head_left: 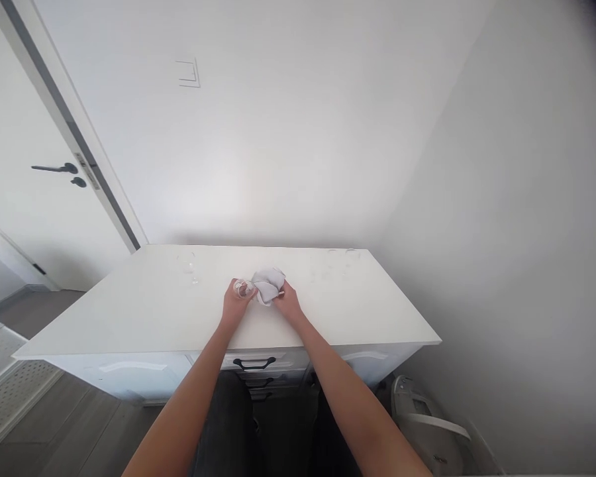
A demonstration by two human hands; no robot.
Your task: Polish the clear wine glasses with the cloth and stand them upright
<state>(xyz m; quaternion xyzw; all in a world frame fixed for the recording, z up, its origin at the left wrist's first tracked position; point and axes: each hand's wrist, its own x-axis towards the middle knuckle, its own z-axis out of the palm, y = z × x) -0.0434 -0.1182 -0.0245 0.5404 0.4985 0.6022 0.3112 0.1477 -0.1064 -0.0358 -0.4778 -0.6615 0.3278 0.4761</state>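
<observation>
My left hand point(234, 305) is closed around a small clear glass point(242, 287), its round rim turned up toward me. A crumpled pale grey cloth point(268, 285) is in my right hand point(289, 303), with the fingers partly hidden behind it. Cloth and glass meet between the two hands, just above the white cabinet top point(169, 324). Whether the cloth reaches inside the glass I cannot tell.
Faint clear glassware point(193, 270) stands at the back left of the top, and more see-through glassware point(346, 263) at the back right. Below the front edge are drawers with a black handle point(254, 364). A bin-like appliance point(427, 424) stands at lower right.
</observation>
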